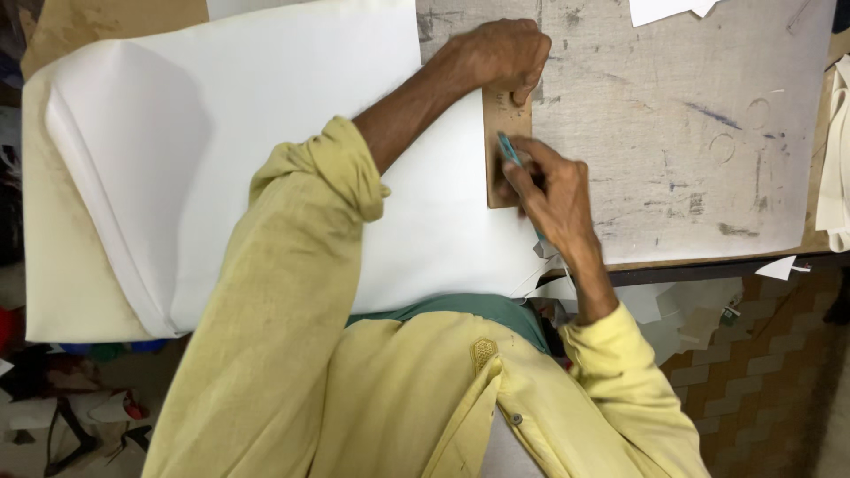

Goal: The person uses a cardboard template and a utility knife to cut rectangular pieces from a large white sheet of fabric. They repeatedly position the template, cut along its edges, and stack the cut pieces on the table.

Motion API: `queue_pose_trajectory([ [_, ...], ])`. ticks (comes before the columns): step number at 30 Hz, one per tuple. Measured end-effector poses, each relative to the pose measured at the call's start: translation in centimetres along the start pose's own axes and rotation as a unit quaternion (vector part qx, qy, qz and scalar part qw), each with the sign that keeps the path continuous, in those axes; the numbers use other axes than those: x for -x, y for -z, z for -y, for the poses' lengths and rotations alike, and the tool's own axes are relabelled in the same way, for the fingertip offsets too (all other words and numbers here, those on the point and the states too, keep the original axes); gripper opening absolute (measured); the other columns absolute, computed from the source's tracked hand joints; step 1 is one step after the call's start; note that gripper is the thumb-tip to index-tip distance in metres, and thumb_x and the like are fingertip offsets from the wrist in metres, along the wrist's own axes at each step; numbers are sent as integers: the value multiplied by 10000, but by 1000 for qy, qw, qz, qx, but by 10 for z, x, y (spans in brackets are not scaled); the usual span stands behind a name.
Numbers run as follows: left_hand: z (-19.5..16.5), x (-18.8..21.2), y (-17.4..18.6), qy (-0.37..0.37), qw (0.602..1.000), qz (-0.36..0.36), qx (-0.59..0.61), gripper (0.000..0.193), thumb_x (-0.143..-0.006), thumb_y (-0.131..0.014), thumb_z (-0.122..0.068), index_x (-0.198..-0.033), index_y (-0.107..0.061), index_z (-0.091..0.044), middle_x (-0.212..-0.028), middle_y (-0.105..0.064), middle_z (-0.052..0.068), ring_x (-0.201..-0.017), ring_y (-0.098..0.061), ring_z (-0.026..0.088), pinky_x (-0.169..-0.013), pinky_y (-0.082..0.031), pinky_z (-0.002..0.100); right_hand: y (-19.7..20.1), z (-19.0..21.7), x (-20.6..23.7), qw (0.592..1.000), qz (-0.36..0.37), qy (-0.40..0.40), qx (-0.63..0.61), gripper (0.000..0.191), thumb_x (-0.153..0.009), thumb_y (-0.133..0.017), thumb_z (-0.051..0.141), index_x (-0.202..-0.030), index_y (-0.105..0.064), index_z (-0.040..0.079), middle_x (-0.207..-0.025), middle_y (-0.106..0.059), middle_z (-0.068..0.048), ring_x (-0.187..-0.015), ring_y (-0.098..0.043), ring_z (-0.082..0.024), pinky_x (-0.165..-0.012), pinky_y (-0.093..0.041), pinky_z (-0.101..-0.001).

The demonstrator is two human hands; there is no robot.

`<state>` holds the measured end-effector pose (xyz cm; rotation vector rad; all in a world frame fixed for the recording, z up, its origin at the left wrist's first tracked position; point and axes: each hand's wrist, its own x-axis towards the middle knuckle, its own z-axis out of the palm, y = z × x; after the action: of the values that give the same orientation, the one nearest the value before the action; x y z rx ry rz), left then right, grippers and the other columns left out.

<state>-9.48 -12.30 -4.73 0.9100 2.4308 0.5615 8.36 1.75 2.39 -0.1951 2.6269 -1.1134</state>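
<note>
Mostly I see the worn grey worktable (pixel 691 133), marked with ink rings and scuffs, running to the far right. Over its left part lies a big stack of white sheet material (pixel 266 133), its left end drooping off the table edge. On the sheet's right edge sits a brown cardboard template (pixel 503 124), a narrow upright strip. My left hand (pixel 500 53) presses down on the template's far end, fingers curled over it. My right hand (pixel 549 190) grips a teal pen (pixel 510 150), tip against the template's near part. White offcuts (pixel 673 305) lie under the table's near edge.
</note>
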Motion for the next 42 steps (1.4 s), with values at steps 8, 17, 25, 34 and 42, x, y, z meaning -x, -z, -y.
queue_pose_trajectory([
  [8, -1, -5, 41, 17, 995, 94, 40, 300, -839, -666, 43, -951, -826, -185, -1105, -751, 50, -871, -728, 185, -689, -611, 345, -42, 10, -95, 988, -67, 124, 65, 305, -973, -562, 1, -1243, -605, -133, -597, -644, -155, -490, -680, -252, -458, -572, -355],
  [17, 4, -12, 34, 18, 993, 104, 46, 285, -837, -701, -8, -1039, -791, -188, -1081, -761, 63, -831, -733, 163, -675, -606, 322, -45, -21, -111, 959, -72, 235, 143, 285, -933, -658, -49, -1210, -639, -115, -859, -714, -224, -723, -735, -283, -651, -616, -335],
  [25, 3, -8, 3, -18, 996, 53, 71, 92, -785, -792, -85, -740, -810, -163, -1012, -777, 14, -837, -715, 156, -690, -603, 318, -47, -19, -20, 976, -5, 152, 156, 428, -956, -619, -94, -1372, -533, -150, -590, -648, -167, -422, -610, -226, -364, -474, -321],
  [34, 26, -15, -74, -81, 966, -238, 54, 214, -729, -890, -130, -703, -693, -50, -704, -624, 48, -834, -600, 192, -646, -568, 319, -68, -51, 97, 980, 2, 117, 162, 691, -911, -639, -66, -1539, -350, -76, -682, -655, -199, -538, -640, -270, -477, -535, -413],
  [42, -21, 58, -86, -33, 942, -327, -66, 304, -735, -874, -128, -1005, -758, -48, -1166, -564, 128, -1154, -504, 272, -961, -511, 392, -49, -46, 92, 981, 36, 123, 145, 674, -904, -635, -63, -1532, -395, -11, -682, -654, -185, -550, -648, -277, -519, -535, -421],
])
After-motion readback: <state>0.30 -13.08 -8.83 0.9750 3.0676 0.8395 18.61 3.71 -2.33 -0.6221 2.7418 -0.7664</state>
